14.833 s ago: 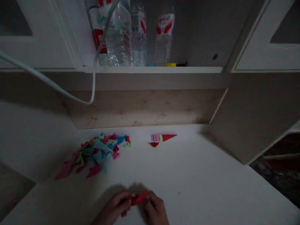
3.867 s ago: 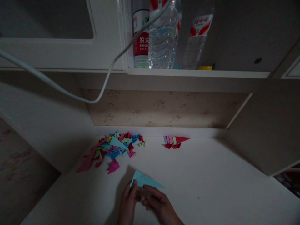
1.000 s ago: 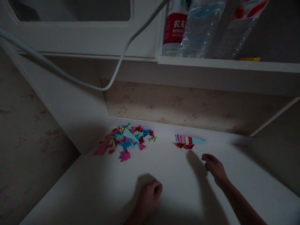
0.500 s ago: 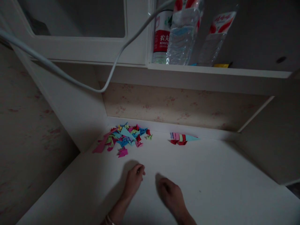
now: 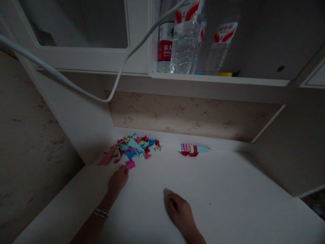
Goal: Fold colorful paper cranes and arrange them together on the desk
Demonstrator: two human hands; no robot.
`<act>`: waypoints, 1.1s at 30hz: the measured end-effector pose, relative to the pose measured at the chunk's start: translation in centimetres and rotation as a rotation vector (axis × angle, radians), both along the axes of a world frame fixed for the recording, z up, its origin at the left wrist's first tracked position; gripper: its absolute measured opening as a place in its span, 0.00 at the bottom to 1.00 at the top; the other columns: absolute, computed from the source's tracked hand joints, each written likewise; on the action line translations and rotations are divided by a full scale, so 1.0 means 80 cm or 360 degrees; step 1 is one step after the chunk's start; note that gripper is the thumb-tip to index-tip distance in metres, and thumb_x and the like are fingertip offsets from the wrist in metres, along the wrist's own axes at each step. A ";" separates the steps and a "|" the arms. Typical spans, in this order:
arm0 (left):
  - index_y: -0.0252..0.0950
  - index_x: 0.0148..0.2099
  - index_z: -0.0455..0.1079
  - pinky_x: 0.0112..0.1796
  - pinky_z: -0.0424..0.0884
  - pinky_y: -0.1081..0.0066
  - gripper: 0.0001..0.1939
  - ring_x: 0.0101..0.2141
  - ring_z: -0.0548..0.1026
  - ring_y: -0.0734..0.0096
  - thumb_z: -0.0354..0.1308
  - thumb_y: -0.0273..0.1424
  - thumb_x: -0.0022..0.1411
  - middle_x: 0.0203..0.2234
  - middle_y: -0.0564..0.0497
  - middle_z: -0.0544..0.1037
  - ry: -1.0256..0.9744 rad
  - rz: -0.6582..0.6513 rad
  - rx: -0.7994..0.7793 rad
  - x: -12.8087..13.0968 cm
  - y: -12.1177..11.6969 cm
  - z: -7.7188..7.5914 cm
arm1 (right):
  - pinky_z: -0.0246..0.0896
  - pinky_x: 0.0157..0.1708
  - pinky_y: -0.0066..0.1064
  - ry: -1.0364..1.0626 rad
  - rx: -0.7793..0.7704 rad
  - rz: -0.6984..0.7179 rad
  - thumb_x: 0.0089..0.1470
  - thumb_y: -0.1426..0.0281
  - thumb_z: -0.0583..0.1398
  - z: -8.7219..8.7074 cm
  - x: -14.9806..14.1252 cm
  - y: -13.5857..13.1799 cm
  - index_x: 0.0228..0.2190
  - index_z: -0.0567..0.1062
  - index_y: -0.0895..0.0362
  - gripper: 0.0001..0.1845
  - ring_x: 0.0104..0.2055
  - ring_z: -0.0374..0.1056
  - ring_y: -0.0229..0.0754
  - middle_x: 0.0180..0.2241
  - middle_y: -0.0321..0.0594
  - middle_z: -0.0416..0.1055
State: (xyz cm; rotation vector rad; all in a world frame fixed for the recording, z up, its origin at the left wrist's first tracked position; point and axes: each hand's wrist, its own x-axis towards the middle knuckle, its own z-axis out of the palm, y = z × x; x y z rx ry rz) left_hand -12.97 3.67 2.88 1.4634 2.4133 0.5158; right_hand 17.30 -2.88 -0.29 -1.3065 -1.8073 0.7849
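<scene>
My left hand (image 5: 117, 180) reaches forward-left across the white desk (image 5: 228, 189), its fingertips touching a pink folded paper piece (image 5: 130, 164) at the near edge of a pile of coloured folded paper pieces (image 5: 132, 149). Whether the fingers have closed on it is hidden in the dim light. My right hand (image 5: 177, 210) rests on the desk near the middle, fingers curled down, holding nothing that I can see. A short row of joined folded pieces (image 5: 194, 150), pink, green, red and a light-blue tip, lies by the back wall.
Several plastic water bottles (image 5: 184, 40) stand on the shelf (image 5: 218, 79) above the desk. A white cable (image 5: 76, 89) hangs across the upper left. A side panel (image 5: 83, 125) bounds the desk on the left, a cabinet side (image 5: 291, 145) on the right.
My left hand has moved forward and left from the desk's middle up to the pile's edge. The right hand has stayed about where it was half a second ago.
</scene>
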 end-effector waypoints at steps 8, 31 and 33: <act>0.40 0.46 0.70 0.33 0.67 0.74 0.15 0.32 0.76 0.66 0.44 0.34 0.65 0.30 0.50 0.79 -0.0182 -0.0172 0.0202 0.043 -0.033 -0.008 | 0.63 0.31 0.29 0.0017 -0.0015 -0.0064 0.55 0.63 0.55 -0.007 0.003 0.002 0.30 0.78 0.53 0.12 0.30 0.70 0.43 0.30 0.38 0.76; 0.34 0.38 0.71 0.20 0.57 0.78 0.18 0.19 0.61 0.77 0.47 0.42 0.64 0.20 0.56 0.66 -0.1377 -0.0810 0.0311 0.175 -0.086 -0.036 | 0.56 0.25 0.27 0.1442 -0.0702 0.0107 0.50 0.56 0.63 -0.003 -0.004 0.001 0.42 0.77 0.56 0.21 0.22 0.62 0.34 0.26 0.37 0.72; 0.34 0.37 0.71 0.21 0.58 0.77 0.16 0.20 0.63 0.76 0.48 0.40 0.64 0.21 0.55 0.67 -0.1387 -0.0792 0.0322 0.175 -0.085 -0.037 | 0.56 0.25 0.27 0.1444 -0.0697 0.0116 0.48 0.57 0.66 -0.008 -0.005 0.000 0.41 0.77 0.56 0.21 0.23 0.62 0.35 0.25 0.36 0.72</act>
